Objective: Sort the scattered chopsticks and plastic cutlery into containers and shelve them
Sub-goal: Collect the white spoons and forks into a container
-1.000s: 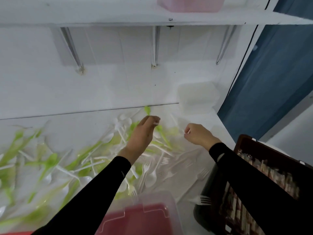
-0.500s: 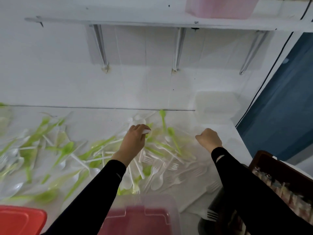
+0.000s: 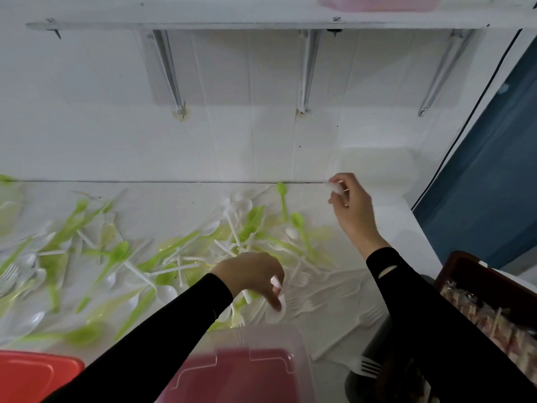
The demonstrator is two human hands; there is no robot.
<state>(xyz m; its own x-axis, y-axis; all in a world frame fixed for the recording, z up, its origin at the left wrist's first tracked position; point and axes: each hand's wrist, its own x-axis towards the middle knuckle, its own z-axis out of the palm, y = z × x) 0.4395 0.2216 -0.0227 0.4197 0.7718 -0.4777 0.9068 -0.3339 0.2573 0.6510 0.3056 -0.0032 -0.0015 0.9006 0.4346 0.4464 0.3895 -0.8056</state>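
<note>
Green and white plastic spoons and forks (image 3: 238, 228) lie scattered over the white counter (image 3: 162, 199). My left hand (image 3: 255, 276) is low over the pile near its front and grips a white plastic spoon (image 3: 277, 311), pointing down toward the clear container (image 3: 261, 341) with a red lid inside, at the bottom edge. My right hand (image 3: 350, 206) is raised near the wall and pinches a small white cutlery piece (image 3: 334, 186) between its fingertips.
A clear tub (image 3: 377, 170) stands in the back right corner of the counter. A red lid (image 3: 32, 376) lies at bottom left. A dark crate (image 3: 494, 295) of wrapped chopsticks sits at right. A shelf (image 3: 232, 23) overhead carries a pink container (image 3: 377, 2).
My left hand has come down and back toward the front container with a white spoon. My right hand has risen toward the back wall, holding a small white piece.
</note>
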